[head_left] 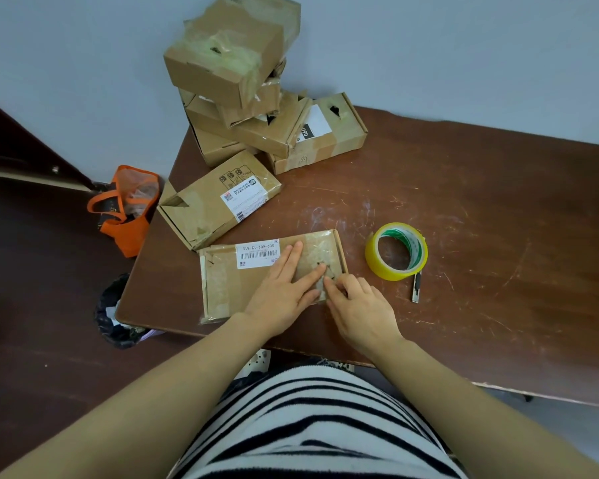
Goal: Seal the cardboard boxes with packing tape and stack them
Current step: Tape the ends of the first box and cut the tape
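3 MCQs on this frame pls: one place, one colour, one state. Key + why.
1. Where is the tape roll? A) on the table, right of the flat box B) on a chair C) on a shelf
2. Colour of the bag left of the table? A) blue B) orange C) green
3. The left hand is: A) flat on the flat box B) a fist C) gripping a pen
Key: 1A, roll lies off the box's right edge; 2B, orange fabric; 3A, straight fingers press the box top.

The person wore a fuzzy knit top (312, 426) with wavy black and white stripes at six o'clock. Forearms, left hand (281, 299) and right hand (360, 312) were bare.
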Action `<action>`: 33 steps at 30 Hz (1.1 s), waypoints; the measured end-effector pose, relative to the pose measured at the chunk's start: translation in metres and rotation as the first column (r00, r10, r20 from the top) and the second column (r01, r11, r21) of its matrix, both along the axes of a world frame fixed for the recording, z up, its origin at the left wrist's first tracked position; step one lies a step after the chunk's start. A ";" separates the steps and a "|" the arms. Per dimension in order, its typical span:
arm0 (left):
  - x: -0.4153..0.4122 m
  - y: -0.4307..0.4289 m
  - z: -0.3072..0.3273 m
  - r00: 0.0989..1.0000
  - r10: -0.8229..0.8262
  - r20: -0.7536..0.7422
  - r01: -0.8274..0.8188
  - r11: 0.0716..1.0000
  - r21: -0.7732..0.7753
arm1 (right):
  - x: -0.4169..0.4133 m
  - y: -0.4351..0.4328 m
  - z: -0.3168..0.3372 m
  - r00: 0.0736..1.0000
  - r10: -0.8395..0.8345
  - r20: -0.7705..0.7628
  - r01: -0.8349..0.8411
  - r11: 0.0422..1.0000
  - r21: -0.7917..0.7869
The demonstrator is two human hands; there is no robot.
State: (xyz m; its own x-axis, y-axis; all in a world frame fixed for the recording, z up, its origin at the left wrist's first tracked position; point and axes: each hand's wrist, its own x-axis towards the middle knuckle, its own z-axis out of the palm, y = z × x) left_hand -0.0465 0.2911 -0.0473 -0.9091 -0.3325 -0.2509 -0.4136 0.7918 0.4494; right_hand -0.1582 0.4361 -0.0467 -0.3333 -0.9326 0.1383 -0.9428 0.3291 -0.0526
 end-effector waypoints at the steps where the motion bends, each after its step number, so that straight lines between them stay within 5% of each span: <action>1: 0.000 0.000 0.000 1.000 0.000 0.001 0.000 1.000 -0.007 | -0.001 -0.001 0.000 1.000 0.006 0.001 -0.006 1.000 0.009; 8: -0.001 0.001 0.001 0.999 -0.007 0.032 0.009 0.999 -0.047 | 0.002 -0.001 0.002 0.990 -0.081 0.116 0.080 0.997 0.013; 12: -0.001 0.000 0.003 0.998 -0.012 0.061 0.015 0.998 -0.055 | 0.002 -0.003 0.003 0.997 -0.069 0.018 0.069 0.998 0.015; 33: -0.002 0.000 0.004 0.996 -0.028 0.087 0.035 0.997 -0.074 | -0.004 0.005 0.003 0.993 -0.098 0.072 0.097 0.995 0.014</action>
State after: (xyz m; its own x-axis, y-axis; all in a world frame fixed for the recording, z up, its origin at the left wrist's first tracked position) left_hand -0.0488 0.2912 -0.0434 -0.8956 -0.3249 -0.3040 -0.4224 0.8354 0.3516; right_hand -0.1620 0.4412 -0.0438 -0.4316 -0.8965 0.1004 -0.9000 0.4203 -0.1157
